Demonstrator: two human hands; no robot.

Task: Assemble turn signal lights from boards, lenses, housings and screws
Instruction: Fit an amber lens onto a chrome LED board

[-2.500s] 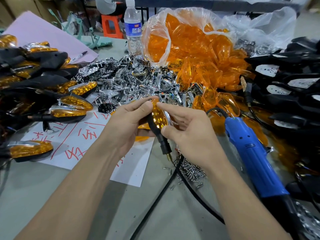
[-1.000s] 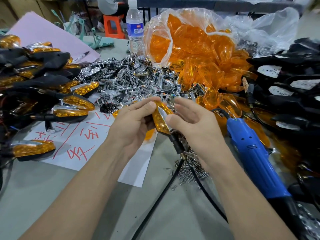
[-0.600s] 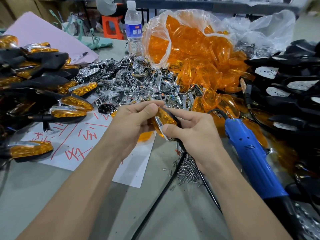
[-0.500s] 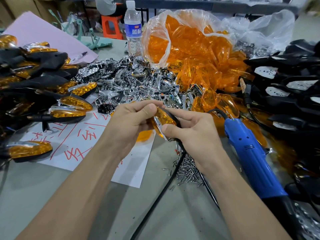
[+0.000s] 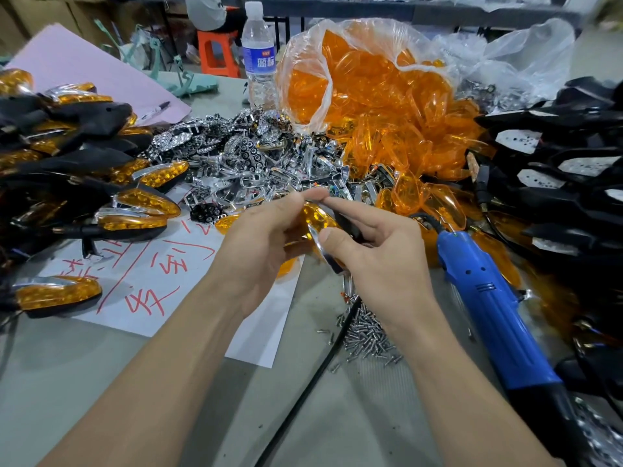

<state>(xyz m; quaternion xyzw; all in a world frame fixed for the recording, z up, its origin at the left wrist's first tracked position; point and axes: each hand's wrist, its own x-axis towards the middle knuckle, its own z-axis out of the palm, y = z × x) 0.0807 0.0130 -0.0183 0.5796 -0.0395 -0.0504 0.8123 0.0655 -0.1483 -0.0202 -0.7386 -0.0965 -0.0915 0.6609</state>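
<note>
turn signal light (image 5: 317, 220): held up just left of the blue screwdriver (image 5: 485, 298), mostly hidden by both hands. only an amber lens patch and a chrome edge show; cannot tell if it is screwed together.
left hand (image 5: 266, 241): curled round the light, thumb and forefinger pinched at its top.
right hand (image 5: 381, 261): thumb clamps the chrome edge, forefinger straight.
screws (image 5: 367, 335): heap just left of the screwdriver, partly under the right wrist.
screwdriver rear cut off at frame edge.
bare worktop (image 5: 101, 382) well left of the screwdriver.

White paper (image 5: 259, 332) bears red handwritten "到".
</note>
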